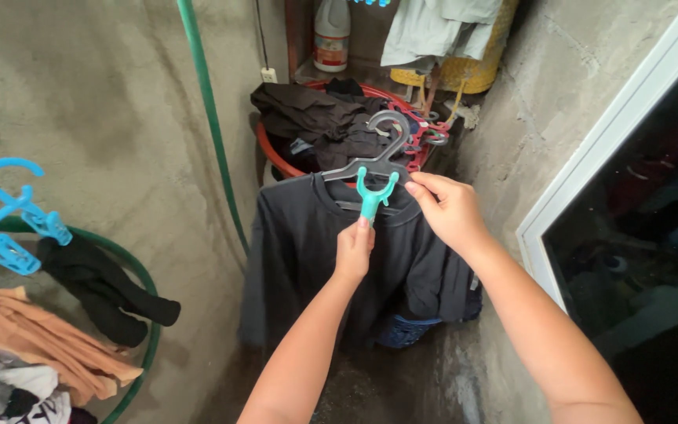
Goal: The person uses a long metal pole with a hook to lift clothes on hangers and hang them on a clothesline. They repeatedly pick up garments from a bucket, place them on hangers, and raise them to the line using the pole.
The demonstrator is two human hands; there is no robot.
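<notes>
Hands at centre frame, both closed on gear. Left hand (352, 250) grips the stem of a teal forked pole (373, 194); its fork sits just under the neck of the grey hanger (376, 154). Right hand (449, 208) pinches the collar and shoulder of the dark long-sleeved shirt (315, 251), which hangs on that hanger in front of the red basin (270, 151).

Judgement: the lift goes best with the fork seated squarely beneath the hanger's hook, the pole upright, and the collar steadied so the shirt does not slide off one shoulder.

Containers, relative to the red basin: a white plastic jug (332, 33) with a red band label stands just behind it; a yellow basket (464, 74) sits behind and to its right, draped with pale cloth. Label print too small to make out.
</notes>
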